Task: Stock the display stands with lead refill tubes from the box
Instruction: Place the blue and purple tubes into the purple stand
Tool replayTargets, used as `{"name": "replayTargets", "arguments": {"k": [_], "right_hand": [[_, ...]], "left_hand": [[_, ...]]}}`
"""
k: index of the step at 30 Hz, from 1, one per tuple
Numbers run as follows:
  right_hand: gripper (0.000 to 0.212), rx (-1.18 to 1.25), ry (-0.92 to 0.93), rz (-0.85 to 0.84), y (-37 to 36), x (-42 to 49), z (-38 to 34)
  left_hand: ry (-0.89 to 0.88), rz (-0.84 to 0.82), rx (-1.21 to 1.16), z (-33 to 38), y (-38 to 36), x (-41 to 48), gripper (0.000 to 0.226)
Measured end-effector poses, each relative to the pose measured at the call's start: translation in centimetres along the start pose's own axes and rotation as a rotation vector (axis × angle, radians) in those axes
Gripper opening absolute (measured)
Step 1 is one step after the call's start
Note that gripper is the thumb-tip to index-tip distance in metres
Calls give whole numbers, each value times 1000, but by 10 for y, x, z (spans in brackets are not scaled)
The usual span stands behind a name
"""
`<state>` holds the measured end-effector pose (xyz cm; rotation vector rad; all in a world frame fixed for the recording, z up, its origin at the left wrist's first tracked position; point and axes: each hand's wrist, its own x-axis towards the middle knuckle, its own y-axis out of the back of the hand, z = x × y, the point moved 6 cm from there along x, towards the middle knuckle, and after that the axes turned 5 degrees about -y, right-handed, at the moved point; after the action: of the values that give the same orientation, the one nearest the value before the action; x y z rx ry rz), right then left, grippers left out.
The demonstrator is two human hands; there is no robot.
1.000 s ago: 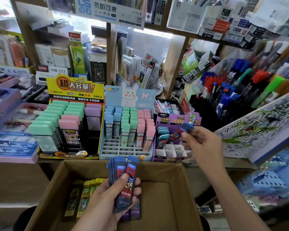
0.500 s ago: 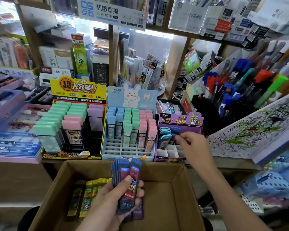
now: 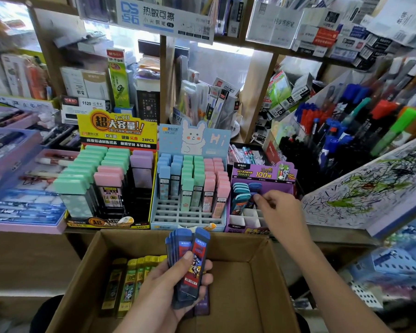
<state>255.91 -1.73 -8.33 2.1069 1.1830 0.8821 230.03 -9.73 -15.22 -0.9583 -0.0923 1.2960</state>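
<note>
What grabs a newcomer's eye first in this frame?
The left hand, low at centre, grips a fan of dark blue tubes over the open box. Just above, the right hand pushes one blue tube into the purple stand, whose front cells are bare. To the left, the yellow stand and the bunny stand show bright rows of pastel caps.

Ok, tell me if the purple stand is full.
Not full: purple stand has tubes in back cells only; front white cells sit empty.
</note>
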Motion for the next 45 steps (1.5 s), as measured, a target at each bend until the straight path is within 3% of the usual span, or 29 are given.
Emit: {"name": "replayTargets", "arguments": {"k": [6,11,13,16,19,24,32,37,40,45], "right_hand": [[20,139,-22,65,14,-20,-3],[18,362,-54,29,13,-56,-20],[17,479,-124,-97,0,-72,-27],[8,581,-296,-479,-36,-102,-35],[21,632,-364,-672,-59,-125,-40],[24,668,-414,-664,-64,-130,-37],[28,786,-409,-510,-54,-121,-24],[5,871,-294,-283,-21,-98,-18],[11,807,-218,-118,8,-78,-7],[10,631,-100,-8,38,-46,3]], "left_hand": [[61,-19,8,-3,5,4,53],[92,-21,13,-5,6,5,60],[98,-37,25,-6,6,5,58],[102,-60,57,-6,5,2,59],[67,-59,100,-3,4,-1,51],[68,8,126,-3,10,-2,30],[36,121,131,-4,16,1,25],[2,115,110,-1,15,2,30],[-19,100,90,1,16,2,32],[-26,98,73,1,17,3,31]]}}
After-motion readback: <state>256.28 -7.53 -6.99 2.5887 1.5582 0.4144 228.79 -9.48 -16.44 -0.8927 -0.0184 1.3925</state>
